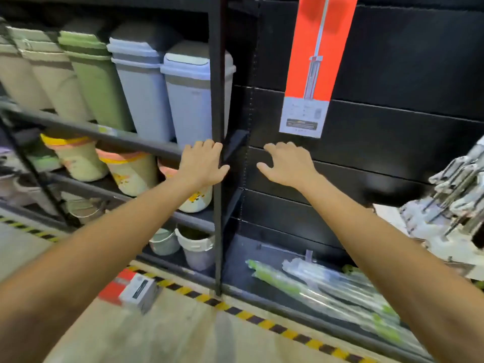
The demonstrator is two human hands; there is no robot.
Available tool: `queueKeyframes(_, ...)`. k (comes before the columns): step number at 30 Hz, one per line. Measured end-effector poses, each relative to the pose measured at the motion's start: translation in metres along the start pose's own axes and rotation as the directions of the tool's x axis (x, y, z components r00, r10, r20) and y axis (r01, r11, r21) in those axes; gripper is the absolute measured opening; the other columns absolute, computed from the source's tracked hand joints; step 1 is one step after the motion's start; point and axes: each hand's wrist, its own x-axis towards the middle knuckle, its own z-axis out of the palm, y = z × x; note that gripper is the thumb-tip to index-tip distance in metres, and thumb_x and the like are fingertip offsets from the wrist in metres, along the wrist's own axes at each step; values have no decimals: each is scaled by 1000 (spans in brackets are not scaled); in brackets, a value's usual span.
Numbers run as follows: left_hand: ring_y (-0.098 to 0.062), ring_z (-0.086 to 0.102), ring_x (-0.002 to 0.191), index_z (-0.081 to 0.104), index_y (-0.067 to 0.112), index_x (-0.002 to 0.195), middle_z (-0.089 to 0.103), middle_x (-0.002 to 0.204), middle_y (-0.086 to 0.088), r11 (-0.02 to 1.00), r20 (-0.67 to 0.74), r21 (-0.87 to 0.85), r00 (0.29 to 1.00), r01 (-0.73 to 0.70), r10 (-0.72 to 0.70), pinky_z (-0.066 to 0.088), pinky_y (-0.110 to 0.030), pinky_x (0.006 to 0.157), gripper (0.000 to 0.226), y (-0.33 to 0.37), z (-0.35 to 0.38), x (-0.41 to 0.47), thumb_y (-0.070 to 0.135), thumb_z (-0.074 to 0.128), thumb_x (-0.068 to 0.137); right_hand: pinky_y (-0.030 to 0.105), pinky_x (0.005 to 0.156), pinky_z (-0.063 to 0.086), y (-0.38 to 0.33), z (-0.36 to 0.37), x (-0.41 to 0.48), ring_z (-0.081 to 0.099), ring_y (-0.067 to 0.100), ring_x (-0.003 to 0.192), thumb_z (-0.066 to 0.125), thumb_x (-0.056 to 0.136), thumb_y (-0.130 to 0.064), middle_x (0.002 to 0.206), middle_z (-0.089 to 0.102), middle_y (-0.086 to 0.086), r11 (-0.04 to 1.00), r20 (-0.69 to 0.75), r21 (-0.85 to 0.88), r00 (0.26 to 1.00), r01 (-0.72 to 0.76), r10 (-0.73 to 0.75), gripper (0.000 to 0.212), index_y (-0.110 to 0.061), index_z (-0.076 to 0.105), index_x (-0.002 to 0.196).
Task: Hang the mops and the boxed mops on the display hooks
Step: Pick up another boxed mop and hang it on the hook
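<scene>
On the shelving to your left, the upper shelf carried a row of lidded bins [146,82] — beige, green and pale grey-blue — all with lids closed, so nothing inside them showed. Below stood cream pails [131,174] with yellow and pink rims, and on the lowest shelf a white bucket [195,243] showed a dark interior; what it held was too blurred to tell.

One boxed mop [318,61], orange with a white lower panel, hung on the black slat wall [392,121] at the far right; its top was cut off by the frame and its print was unreadable. Mops in clear sleeves [337,286] with green parts lay on the black base shelf at the near right, your forearm hiding part of them. Another orange-and-white box [133,286] lay on the floor by the striped tape [262,322]. At the right edge a pale cluster of goods [455,195] was too blurred to identify.

Both your arms were stretched forward. Your left hand [203,163] was at the black upright post [217,100], fingers spread, holding nothing. Your right hand [286,163] hovered before the slat wall just below the hanging box — fingers apart and curled, empty.
</scene>
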Motion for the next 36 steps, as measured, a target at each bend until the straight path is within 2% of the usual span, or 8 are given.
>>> queueKeyframes(5,-36,45,124,46,10,132,49,134,-14,989,131,20,981,144,-146,37,-47,99,58,-72,39,-82,50,48,91,41,85,44,-94,33,-9,54,34,114,45,93,-47,122,60,11,986,114,85,982,142,-151,51,-14,50,132)
queueKeyframes(9,-34,45,125,47,12,131,49,134,-12,961,225,65,934,268,-276,36,-45,100,55,-146,68,-144,50,46,92,37,78,43,-180,72,-1,57,34,109,47,92,-43,119,62,12,952,199,151,936,265,-291,42,-14,55,122)
queueKeyframes(12,-33,45,125,49,11,129,48,135,-12,913,285,119,867,391,-409,37,-45,99,55,-216,90,-187,52,44,93,36,73,42,-253,98,15,58,34,107,47,93,-43,116,63,14,906,241,175,876,385,-419,43,-12,55,122)
queueKeyframes(16,-32,43,128,43,14,138,45,141,-11,844,370,206,759,495,-536,33,-43,103,57,-311,114,-235,49,44,93,37,79,44,-359,136,48,56,32,113,46,93,-41,121,61,10,840,286,238,791,488,-541,45,-13,52,128)
queueKeyframes(21,-31,46,125,43,15,139,46,139,-10,822,469,277,677,497,-567,36,-44,102,58,-412,148,-271,51,43,93,37,74,47,-484,179,90,60,32,103,46,95,-37,110,64,12,743,307,296,677,600,-669,42,-10,53,126)
queueKeyframes(25,-32,43,129,35,15,144,41,146,-11,830,532,267,643,489,-551,35,-45,104,63,-475,174,-280,53,41,94,36,72,46,-559,204,119,61,33,100,45,95,-37,105,64,14,706,328,305,625,640,-708,40,-10,54,123)
queueKeyframes(30,-31,46,127,38,15,141,42,145,-11,831,565,240,623,502,-540,36,-45,104,59,-529,204,-266,51,42,94,31,67,34,-614,239,154,60,32,93,45,94,-30,99,63,13,670,340,321,578,670,-741,36,-10,54,122)
queueKeyframes(36,-31,43,130,35,14,143,40,146,-11,839,632,199,588,507,-505,32,-46,108,60,-577,249,-231,51,38,95,35,73,39,-649,292,210,59,32,93,42,94,-34,99,62,14,633,393,294,513,716,-763,37,-10,53,121)
